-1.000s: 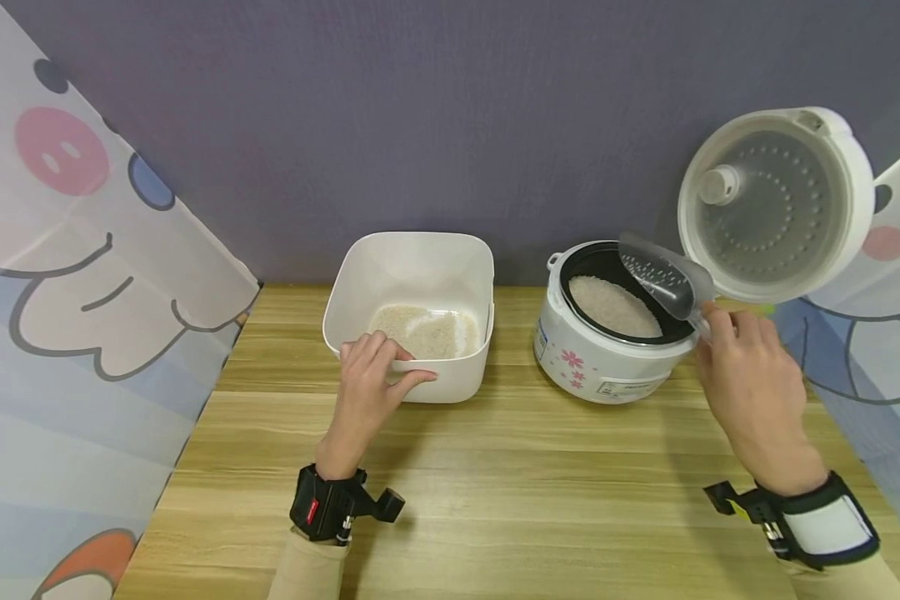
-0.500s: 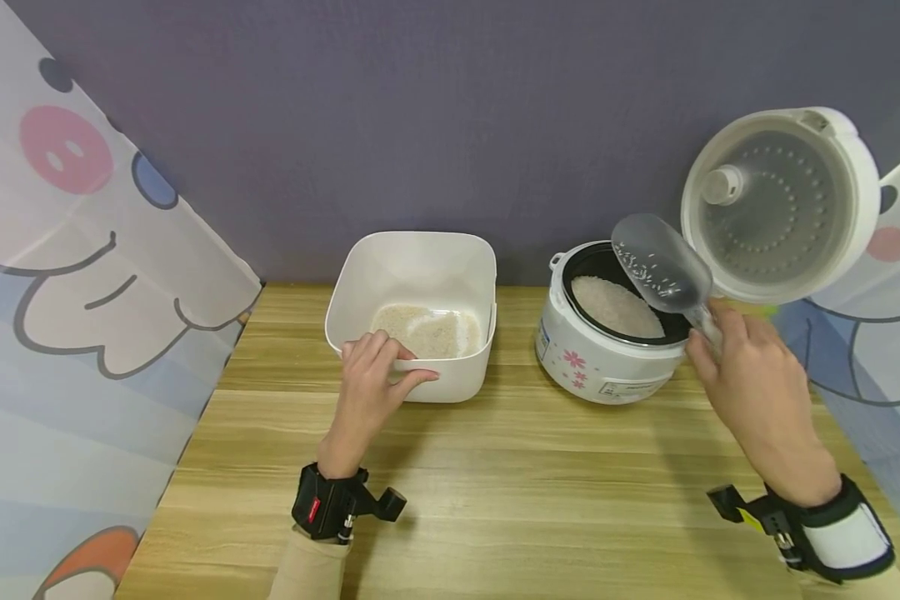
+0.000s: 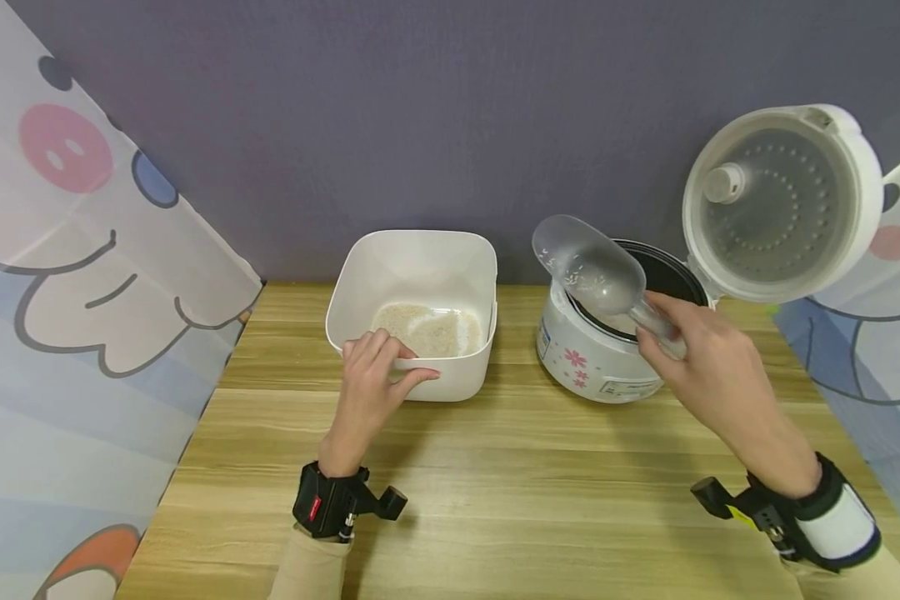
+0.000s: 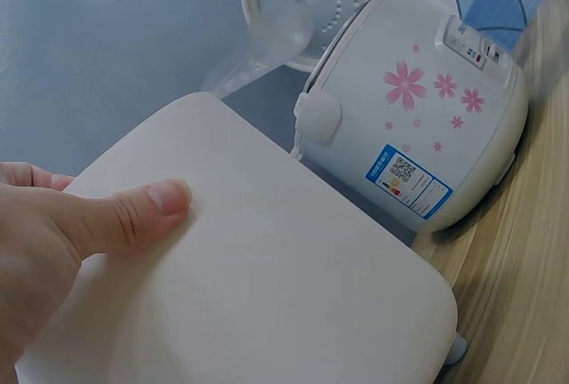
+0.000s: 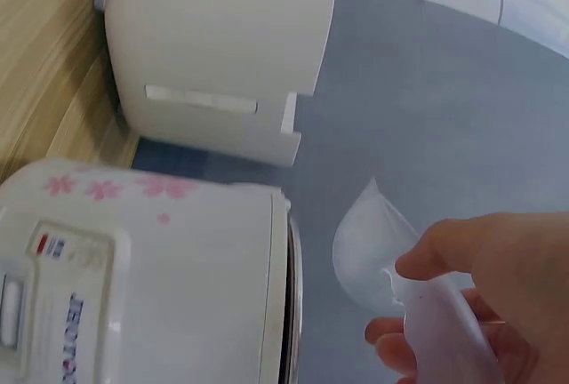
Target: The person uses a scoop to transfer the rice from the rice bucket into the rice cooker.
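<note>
The scoop (image 3: pixel 602 271) juts forward-left — handle (image 3: pixel 649 319) (translucent) in the right hand (image 3: pixel 708 362).

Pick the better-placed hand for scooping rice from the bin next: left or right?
Right, I'd judge: the right hand already holds the scoop. The left hand grips the near side of the bin, so it looks better suited to steadying.

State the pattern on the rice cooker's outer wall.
Pink flowers on white; the rice cooker shows them best in the left wrist view.
</note>
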Demonstrator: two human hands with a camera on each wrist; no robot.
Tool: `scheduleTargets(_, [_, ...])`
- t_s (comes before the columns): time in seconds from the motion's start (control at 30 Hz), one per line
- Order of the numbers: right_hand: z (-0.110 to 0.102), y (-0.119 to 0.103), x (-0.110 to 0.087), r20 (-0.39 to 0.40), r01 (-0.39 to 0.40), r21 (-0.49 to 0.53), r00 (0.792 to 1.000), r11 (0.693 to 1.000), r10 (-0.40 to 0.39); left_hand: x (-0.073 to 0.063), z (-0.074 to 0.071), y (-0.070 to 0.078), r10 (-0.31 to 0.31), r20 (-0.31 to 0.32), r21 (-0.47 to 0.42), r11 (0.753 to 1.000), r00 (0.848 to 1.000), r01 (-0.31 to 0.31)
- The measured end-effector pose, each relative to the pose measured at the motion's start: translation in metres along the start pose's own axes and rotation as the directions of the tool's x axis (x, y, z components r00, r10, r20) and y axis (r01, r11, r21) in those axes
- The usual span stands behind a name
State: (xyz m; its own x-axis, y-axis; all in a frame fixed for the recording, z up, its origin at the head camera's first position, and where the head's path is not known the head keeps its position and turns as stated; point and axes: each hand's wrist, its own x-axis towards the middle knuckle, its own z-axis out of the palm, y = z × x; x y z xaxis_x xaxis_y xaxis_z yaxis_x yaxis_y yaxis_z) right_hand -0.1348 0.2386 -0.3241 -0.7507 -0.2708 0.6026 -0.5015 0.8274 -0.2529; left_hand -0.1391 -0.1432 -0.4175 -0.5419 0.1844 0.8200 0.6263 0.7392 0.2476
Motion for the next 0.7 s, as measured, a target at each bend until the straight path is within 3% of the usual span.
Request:
scheduleTargets(0.33, [0.017,-0.015,0.012,0.044,0.165,0.049,0.985,0.985,-0.167,0.000,0.000,-0.001,0.007,0.001,0.002,1.000,1.000,-0.007])
scheduleTargets(0.7, [0.033,-0.032,0.037,0.084,0.259,0.041,0.962,0.965,-0.261,0.000,-0.001,0.000,-0.011,0.033,-0.007,1.000,0.999,0.011])
